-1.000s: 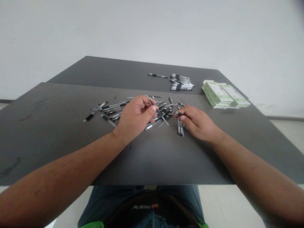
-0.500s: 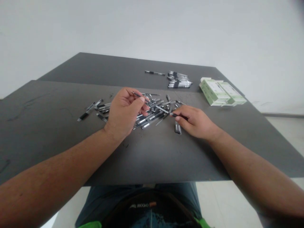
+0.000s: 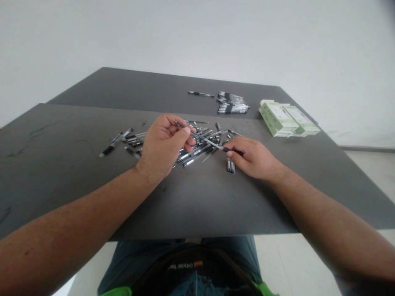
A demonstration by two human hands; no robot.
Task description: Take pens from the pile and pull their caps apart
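My left hand (image 3: 168,142) pinches a thin pen refill (image 3: 205,140) between thumb and forefinger, its tip pointing up to the left. The refill's other end meets the mouth of a pen barrel (image 3: 227,149) with a black grip. Closed around that barrel is my right hand (image 3: 251,156), which hides most of it. Beneath both hands lies a loose pile of pen parts (image 3: 197,154), clear barrels and refills mixed together. A few caps (image 3: 231,166) lie just below my right fingers.
Behind the pile, a row of pens (image 3: 233,102) lies beside a single pen (image 3: 200,94). Two green and white boxes (image 3: 279,119) stand at the right on the dark table (image 3: 197,205). More pen parts (image 3: 112,146) lie left of my left hand.
My left hand has shifted slightly to the right with the refill. The refill's end now sits at or just inside the barrel's mouth. My right hand has barely moved.
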